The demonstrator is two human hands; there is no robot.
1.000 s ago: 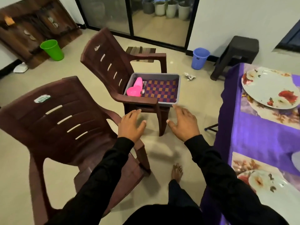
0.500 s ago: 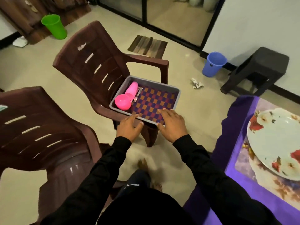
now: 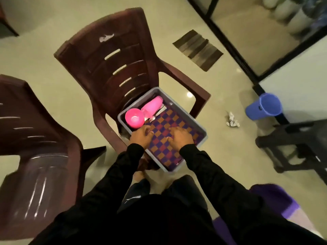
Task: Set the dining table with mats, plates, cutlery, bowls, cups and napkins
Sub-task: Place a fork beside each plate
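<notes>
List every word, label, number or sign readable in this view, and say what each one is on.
No text can be read.
Chair: pale torn sticker remnant on the backrest, no legible lettering.
Blue bin: small dark mark on its side, too blurred to read.
Grey tub, pink bowl, pink cup: no markings visible.
</notes>
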